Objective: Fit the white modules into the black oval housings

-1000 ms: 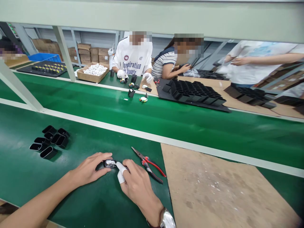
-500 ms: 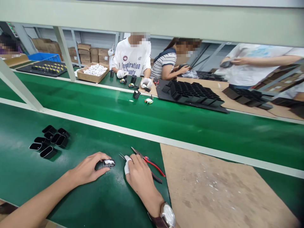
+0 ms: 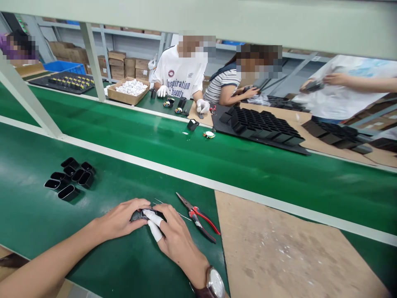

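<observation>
My left hand [image 3: 132, 217] grips a small black oval casing [image 3: 144, 214] between its thumb and fingers. My right hand [image 3: 175, 231] has closed in from the other side. Its white-covered fingertips rest at the casing's open top, hiding most of what is inside. Thin metal tweezers [image 3: 185, 216] show on both sides of my right fingers, partly hidden; whether the hand touches them I cannot tell. Just right of that hand lie long-nose pliers [image 3: 194, 211] with red and black handles. Several empty black casings [image 3: 68, 193] stand left of my left hand.
A worn brown board [image 3: 279, 248] covers the bench at right. A pale rail [image 3: 139, 167] separates the bench from a green belt [image 3: 130, 132]. Across it, co-workers handle parts beside rows of black casings [image 3: 266, 128] and a carton [image 3: 124, 96] of white pieces.
My right hand has moved left onto the casing; the tweezers, earlier pointing out from its fingers, now extend behind them. The pliers are uncovered. The whole view has shifted slightly.
</observation>
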Demonstrator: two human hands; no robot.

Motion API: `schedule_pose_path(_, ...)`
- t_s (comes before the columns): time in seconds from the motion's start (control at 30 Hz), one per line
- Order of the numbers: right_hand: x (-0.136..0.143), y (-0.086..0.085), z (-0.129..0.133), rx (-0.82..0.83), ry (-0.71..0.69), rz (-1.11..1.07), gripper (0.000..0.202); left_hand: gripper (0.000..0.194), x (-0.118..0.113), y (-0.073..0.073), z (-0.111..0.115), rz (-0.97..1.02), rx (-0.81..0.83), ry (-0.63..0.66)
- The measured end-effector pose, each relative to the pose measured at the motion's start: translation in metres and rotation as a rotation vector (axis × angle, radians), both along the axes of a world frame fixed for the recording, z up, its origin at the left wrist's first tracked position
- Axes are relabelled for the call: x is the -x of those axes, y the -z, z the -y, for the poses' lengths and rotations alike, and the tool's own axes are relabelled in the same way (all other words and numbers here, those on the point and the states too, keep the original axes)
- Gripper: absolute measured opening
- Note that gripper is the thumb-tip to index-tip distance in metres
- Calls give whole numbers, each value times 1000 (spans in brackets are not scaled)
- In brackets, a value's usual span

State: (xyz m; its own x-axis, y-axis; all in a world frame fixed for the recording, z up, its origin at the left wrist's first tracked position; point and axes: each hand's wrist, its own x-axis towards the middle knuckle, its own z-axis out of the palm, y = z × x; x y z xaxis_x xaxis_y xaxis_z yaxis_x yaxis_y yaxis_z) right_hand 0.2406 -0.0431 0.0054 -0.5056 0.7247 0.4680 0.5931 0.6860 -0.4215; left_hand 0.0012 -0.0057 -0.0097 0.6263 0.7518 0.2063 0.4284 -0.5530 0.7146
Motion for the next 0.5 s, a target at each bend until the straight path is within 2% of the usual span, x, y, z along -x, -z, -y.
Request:
schedule_pose_path(0.13, 1, -2, 0, -14, -3, -82, 46, 44, 0, -1, 0, -26, 8, -8)
schedule_pose_path(0.23, 1, -4, 1, -50, 0, -61, 44, 45, 0, 0, 1, -26, 0, 0)
schedule_pose_path(0.4, -2, -3, 0, 60, -6, -128, 44, 47, 0, 2, 1, -22, -1, -16)
schedule_pose_path(0.5, -4, -1, 1, 66, -6, -135, 44, 47, 0, 3, 0, -15, -9, -10)
